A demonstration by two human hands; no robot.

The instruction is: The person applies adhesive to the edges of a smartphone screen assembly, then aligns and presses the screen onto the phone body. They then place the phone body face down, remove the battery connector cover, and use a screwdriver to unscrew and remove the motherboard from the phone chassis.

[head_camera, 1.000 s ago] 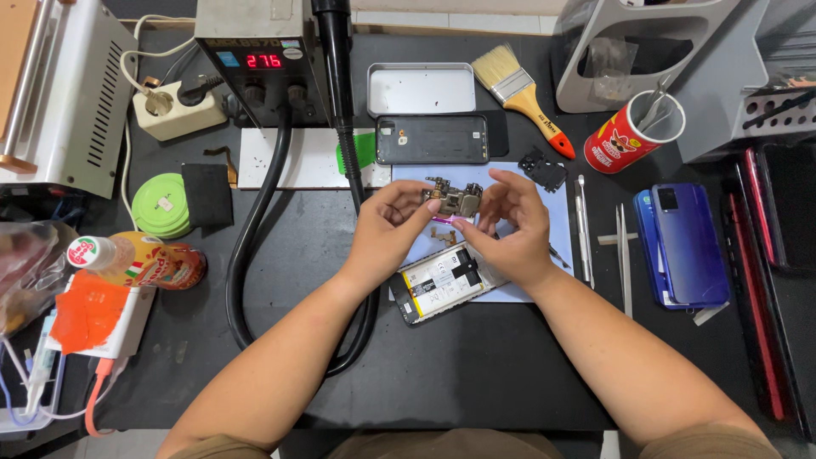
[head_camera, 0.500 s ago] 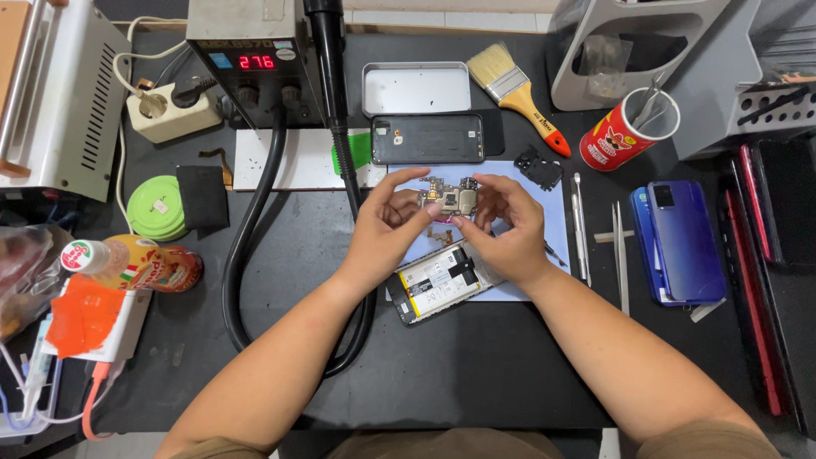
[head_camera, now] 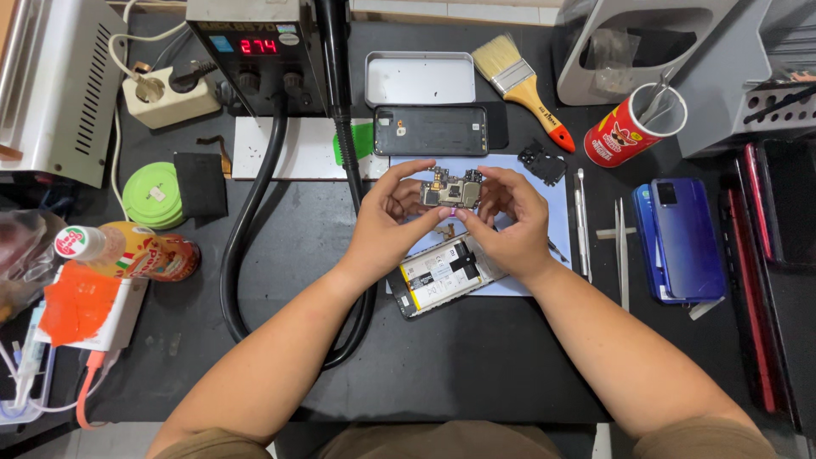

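Note:
Both hands hold up a small phone circuit board (head_camera: 452, 193) above a pale blue mat (head_camera: 557, 223). My left hand (head_camera: 393, 223) pinches the board's left end between thumb and fingers. My right hand (head_camera: 508, 223) grips its right end. Just below the hands lies an opened phone (head_camera: 442, 275) with its battery and inner parts showing, tilted on the mat. A dark phone back cover (head_camera: 430, 130) lies beyond the hands.
A hot-air station (head_camera: 255, 51) with a red display and thick black hose (head_camera: 246, 229) stands at the back left. A paintbrush (head_camera: 520, 85), metal tray (head_camera: 420, 79), red can of tools (head_camera: 633, 127), tweezers (head_camera: 620, 246) and blue phone (head_camera: 680, 238) lie to the right. Tape roll (head_camera: 153, 194) and bottle (head_camera: 136, 252) left.
Both hands have lifted the circuit board slightly away from the opened phone and turned it flatter toward the camera. The phone stays on the mat.

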